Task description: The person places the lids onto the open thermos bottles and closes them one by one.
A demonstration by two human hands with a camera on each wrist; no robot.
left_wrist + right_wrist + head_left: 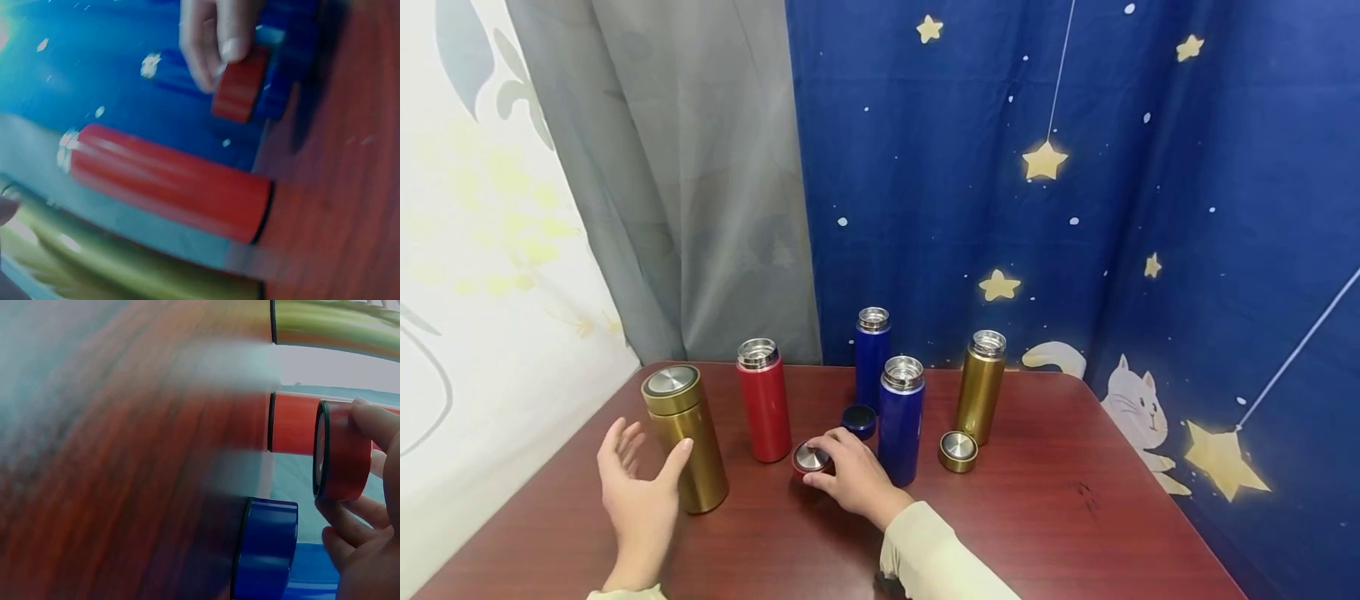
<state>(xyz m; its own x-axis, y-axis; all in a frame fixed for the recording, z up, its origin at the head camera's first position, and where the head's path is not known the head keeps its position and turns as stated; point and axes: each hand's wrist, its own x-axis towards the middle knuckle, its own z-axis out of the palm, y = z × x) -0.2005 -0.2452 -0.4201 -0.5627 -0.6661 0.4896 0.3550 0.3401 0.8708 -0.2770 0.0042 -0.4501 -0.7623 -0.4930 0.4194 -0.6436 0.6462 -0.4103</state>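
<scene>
Head cam: right hand (861, 479) has the red lid (808, 458) pinched, just right of the red bottle (765, 412) and nearer the camera. Further right of that bottle: blue lid (859, 417), near blue bottle (901, 433) crowding the right hand, far blue bottle (871, 358), then open gold bottle (981, 379) and gold lid (958, 446). Left hand (640, 500) is loosely open, left of the red bottle, by the capped gold bottle (702, 454); can't tell if touching.

Left wrist's blurry, but shows the red lid gripped, apart from the red bottle.

Right wrist: fingers round the red lid, partly blocking the red bottle.
</scene>
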